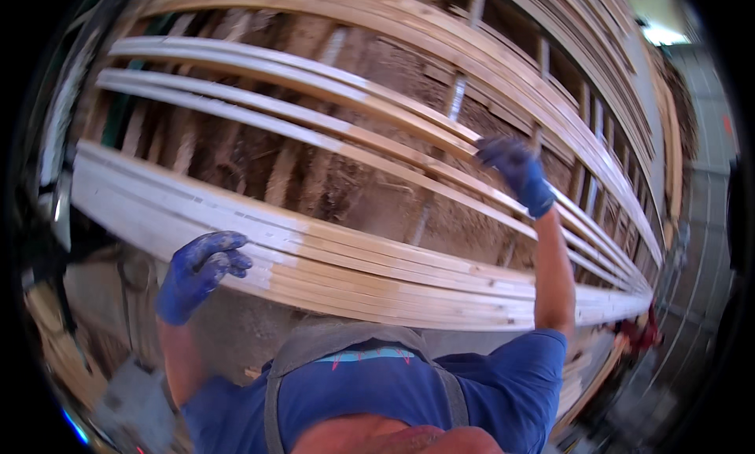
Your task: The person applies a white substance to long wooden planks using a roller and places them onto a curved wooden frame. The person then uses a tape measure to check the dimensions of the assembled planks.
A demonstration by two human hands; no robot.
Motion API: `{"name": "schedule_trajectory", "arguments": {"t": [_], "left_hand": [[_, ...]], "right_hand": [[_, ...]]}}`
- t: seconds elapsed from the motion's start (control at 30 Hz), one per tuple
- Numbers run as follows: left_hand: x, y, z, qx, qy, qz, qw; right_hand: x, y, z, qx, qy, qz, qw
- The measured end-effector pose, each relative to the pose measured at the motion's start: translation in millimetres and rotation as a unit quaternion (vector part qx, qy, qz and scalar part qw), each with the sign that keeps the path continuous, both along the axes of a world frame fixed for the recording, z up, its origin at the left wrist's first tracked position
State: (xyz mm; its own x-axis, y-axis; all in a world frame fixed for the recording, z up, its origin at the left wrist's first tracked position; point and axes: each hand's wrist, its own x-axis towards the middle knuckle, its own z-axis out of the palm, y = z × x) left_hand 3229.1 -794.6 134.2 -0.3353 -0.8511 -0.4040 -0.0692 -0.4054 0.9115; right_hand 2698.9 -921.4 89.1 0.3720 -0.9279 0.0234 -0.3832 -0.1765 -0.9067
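My left hand (203,274), in a blue glove with whitish smears, is at the near edge of a tight row of long wooden boards (377,273). Its fingers are bent and apart, and nothing shows between them. Out to the far right, my right hand (515,171) in a blue glove with dark fingers is over a pair of narrow boards (377,100). Its fingers are blurred, so their grip on the wood does not show. Another narrow pair of boards (377,155) runs between that pair and the near row. White covers the boards' left ends; their middles are bare wood.
Farther off lie more long boards (440,33) and a stack of planks (582,37). Crosswise supports (458,96) carry the boards above brown, debris-covered ground (377,210). Metal framework (59,155) stands at the left. A ribbed wall (704,139) rises at the right.
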Motion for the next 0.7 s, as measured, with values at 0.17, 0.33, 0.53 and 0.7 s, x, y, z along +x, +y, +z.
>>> {"name": "schedule_trajectory", "arguments": {"t": [0.17, 0.33, 0.53, 0.7], "left_hand": [[16, -37, 0, -0.032, -0.038, -0.039, 0.998], [4, -96, -17, -0.076, -0.05, -0.146, 0.985], [11, -118, -11, -0.134, -0.099, -0.168, 0.972], [-14, -126, -17, -0.102, -0.093, -0.209, 0.968]], "right_hand": [[57, 102, -4, 0.188, 0.393, 0.079, 0.897], [22, 118, -65, 0.258, 0.462, -0.13, 0.839], [38, 95, -46, 0.26, 0.231, -0.314, 0.883], [39, 90, -71, 0.232, 0.229, -0.328, 0.887]]}}
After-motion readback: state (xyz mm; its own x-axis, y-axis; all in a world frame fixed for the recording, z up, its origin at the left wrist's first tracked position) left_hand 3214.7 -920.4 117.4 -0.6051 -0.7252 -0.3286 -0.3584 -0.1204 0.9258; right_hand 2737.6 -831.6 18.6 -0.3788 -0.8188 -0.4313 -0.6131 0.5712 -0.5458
